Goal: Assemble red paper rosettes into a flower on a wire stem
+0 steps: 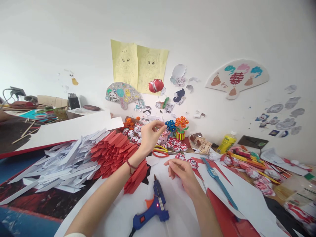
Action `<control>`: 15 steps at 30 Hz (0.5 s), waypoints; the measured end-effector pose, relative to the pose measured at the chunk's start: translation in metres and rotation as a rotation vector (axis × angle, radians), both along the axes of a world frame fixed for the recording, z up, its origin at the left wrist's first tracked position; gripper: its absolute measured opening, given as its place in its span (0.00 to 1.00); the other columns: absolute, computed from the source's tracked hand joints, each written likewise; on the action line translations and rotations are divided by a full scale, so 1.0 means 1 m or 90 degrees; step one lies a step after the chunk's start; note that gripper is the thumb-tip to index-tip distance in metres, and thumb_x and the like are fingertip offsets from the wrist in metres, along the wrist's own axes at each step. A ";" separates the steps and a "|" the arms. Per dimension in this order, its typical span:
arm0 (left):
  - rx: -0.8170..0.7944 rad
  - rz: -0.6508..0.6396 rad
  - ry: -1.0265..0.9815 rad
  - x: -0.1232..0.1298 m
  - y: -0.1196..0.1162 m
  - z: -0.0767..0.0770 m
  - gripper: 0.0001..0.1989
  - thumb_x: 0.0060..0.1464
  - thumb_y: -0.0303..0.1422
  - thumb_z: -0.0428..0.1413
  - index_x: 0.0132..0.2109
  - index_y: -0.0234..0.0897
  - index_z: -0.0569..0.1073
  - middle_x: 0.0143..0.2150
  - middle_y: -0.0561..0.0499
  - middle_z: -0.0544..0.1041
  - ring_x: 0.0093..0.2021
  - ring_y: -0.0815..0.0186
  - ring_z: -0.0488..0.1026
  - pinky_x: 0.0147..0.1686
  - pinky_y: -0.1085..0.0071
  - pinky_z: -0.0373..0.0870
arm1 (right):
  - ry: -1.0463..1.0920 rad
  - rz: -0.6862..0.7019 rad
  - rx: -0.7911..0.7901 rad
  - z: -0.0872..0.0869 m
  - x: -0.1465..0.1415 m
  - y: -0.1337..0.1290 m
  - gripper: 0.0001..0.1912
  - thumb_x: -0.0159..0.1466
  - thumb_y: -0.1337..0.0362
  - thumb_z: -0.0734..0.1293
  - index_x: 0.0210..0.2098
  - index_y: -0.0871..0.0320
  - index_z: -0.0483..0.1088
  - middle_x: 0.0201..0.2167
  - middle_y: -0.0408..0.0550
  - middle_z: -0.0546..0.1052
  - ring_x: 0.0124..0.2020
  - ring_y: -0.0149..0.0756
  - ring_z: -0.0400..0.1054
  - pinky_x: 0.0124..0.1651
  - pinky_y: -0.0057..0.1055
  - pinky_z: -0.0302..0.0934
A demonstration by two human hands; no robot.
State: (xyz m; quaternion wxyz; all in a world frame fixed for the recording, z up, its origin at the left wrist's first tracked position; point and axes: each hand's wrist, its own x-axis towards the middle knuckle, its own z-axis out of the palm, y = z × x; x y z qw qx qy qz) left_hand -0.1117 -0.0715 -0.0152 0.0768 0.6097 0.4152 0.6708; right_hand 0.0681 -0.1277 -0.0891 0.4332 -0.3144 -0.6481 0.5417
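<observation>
My left hand point(151, 134) is raised over the desk, thumb and index finger pinched on the thin stem of a red and white flower point(156, 85). The flower stands upright above the hand, its head in front of the wall, with a small dark leaf-like bit point(161, 111) lower on the stem. Lower and to the right, my right hand point(179, 171) hovers over white paper, fingers loosely bent and apart, with nothing visible in them. Between my forearms lies a blue hot glue gun point(154, 207), its red light on and its nozzle pointing away from me.
Folded red paper strips point(112, 153) and white paper strips point(66, 161) are heaped at left. Behind my hands are scissors point(160, 152), red-and-white paper flowers point(176, 144) and a beaded flower pot point(181, 133). A blue watch-like strap point(219, 184) and a yellow bottle point(226, 142) are at right.
</observation>
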 end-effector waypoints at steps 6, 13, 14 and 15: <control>-0.004 0.026 0.020 0.001 -0.002 0.000 0.07 0.55 0.37 0.61 0.35 0.39 0.79 0.31 0.53 0.81 0.26 0.69 0.69 0.29 0.72 0.63 | 0.002 0.002 -0.001 0.000 0.000 0.000 0.18 0.65 0.51 0.66 0.39 0.60 0.77 0.22 0.45 0.72 0.24 0.31 0.62 0.29 0.28 0.56; -0.008 0.040 0.028 0.001 -0.001 0.001 0.06 0.54 0.37 0.62 0.34 0.40 0.78 0.31 0.54 0.81 0.26 0.69 0.70 0.31 0.71 0.65 | -0.002 0.004 0.001 0.000 0.001 -0.001 0.17 0.66 0.52 0.66 0.39 0.61 0.77 0.22 0.44 0.71 0.24 0.30 0.62 0.29 0.28 0.56; -0.008 0.041 0.028 0.001 -0.001 0.001 0.06 0.54 0.37 0.62 0.34 0.40 0.78 0.31 0.54 0.81 0.26 0.69 0.70 0.31 0.72 0.65 | -0.002 0.004 0.000 0.000 0.001 -0.001 0.17 0.66 0.52 0.66 0.38 0.61 0.77 0.21 0.44 0.71 0.24 0.30 0.62 0.29 0.28 0.56; -0.008 0.042 0.028 0.001 -0.001 0.001 0.06 0.54 0.36 0.62 0.34 0.40 0.78 0.31 0.54 0.81 0.27 0.69 0.70 0.31 0.72 0.65 | -0.002 0.004 -0.001 0.000 0.001 -0.001 0.17 0.66 0.52 0.66 0.38 0.61 0.77 0.22 0.44 0.71 0.24 0.30 0.62 0.29 0.28 0.56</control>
